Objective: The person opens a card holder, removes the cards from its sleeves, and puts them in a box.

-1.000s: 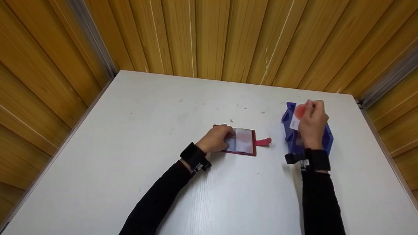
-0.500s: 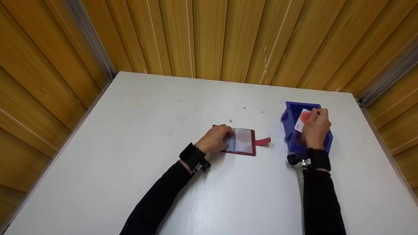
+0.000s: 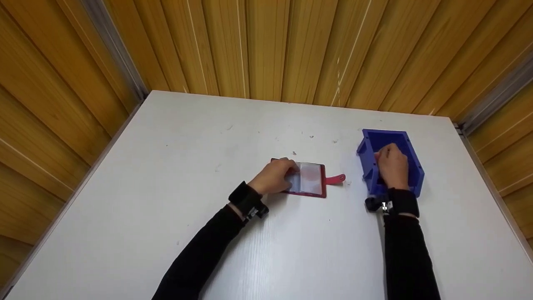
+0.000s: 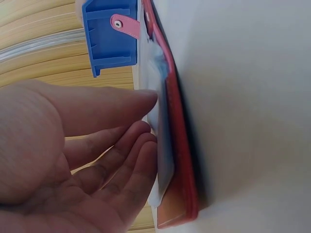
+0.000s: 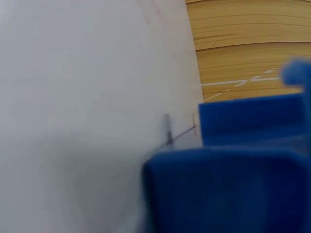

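Left hand on the left half of the open card holder: thumb and fingers apart from each other, tips touching the clear pockets, not wrapped round the cover. Right hand at 3 o'clock from there, down inside the blue bin, fingers curled; cannot tell whether clamped on anything, fingertips mostly hidden in the head view and unseen in the right wrist view. Holder lying open on the white table, at 9 o'clock from the bin, red strap pointing to 3 o'clock, snap near its tip. Judged light and likely to skid if nudged; cover probably semi-stiff, pockets thin, floppy, slick, prone to creasing or springing up. Best steadied by gentle pressure near the spine; for lifting, take hold of the red cover edges, not pockets or strap. Bin judged rigid, light plastic, easily shifted if bumped; best gripped at the side rims. Farther out, black sleeves running toward 7 o'clock on the left, about 6 on the right; wood-grain panels at 12 o'clock.
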A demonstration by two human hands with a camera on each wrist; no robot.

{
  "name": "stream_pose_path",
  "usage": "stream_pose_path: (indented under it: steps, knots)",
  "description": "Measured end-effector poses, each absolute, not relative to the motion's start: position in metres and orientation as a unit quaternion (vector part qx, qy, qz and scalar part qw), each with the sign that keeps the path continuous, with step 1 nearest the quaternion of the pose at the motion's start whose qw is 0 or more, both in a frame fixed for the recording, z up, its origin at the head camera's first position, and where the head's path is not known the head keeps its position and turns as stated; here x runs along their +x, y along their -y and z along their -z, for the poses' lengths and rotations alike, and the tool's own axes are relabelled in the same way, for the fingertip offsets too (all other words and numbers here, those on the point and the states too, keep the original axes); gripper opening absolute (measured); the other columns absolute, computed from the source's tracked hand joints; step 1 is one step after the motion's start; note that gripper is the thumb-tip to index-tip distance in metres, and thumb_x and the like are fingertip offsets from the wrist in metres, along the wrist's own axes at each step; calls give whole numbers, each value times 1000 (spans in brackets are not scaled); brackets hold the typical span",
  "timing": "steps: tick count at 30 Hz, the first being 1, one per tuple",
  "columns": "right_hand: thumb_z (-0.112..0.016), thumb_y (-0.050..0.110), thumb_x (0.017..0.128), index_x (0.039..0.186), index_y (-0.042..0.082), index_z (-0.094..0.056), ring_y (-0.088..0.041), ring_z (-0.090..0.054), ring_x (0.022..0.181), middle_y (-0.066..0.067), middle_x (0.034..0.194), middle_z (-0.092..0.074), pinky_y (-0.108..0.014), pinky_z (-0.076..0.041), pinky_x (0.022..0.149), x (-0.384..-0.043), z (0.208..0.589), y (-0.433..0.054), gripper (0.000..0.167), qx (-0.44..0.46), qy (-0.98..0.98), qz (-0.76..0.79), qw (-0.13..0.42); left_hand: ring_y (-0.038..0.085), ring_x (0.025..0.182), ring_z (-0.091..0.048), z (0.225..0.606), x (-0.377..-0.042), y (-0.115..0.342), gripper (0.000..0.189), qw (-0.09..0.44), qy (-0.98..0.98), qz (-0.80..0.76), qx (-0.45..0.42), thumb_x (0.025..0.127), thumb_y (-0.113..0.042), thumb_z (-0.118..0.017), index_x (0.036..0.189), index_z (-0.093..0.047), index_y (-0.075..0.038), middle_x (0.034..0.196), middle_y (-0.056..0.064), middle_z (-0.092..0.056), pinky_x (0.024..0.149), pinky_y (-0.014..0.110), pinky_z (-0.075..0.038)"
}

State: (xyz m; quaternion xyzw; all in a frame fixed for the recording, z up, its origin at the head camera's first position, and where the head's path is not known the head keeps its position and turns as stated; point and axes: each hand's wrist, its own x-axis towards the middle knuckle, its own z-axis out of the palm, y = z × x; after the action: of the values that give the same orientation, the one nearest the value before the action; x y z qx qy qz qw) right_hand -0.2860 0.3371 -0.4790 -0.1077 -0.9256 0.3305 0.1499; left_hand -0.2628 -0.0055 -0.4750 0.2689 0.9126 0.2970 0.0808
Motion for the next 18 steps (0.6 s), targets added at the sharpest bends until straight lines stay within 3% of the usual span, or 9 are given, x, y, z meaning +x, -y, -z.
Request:
stream_pose_path:
  steps: [5,10,18]
  knots:
    - [-42,9,108,116,-10,-62,-49,-63,102,-33,110,-67,-62,-48,89,-285,481,-335,28,-50,949,-283,131,24,111,-62,474,-263,6,41,79,-914,-292,270,84,3,-75,124,-70,-2,119,13,-69,104,37,-51]
    - [-55,-4,101,118,-13,-67,-52,-52,106,-37,111,-64,-63,-45,91,-286,484,-335,23,6,963,-218,156,25,110,-62,474,-263,7,41,79,-910,-298,276,83,5,-74,124,-69,-1,118,14,-69,103,38,-51]
    - [-47,-3,103,130,-7,-64,-49,-44,113,-33,122,-60,-61,-39,88,-286,482,-335,32,-9,982,-131,136,24,110,-61,475,-263,7,42,82,-910,-301,273,84,4,-75,125,-69,-2,119,13,-69,103,37,-51]
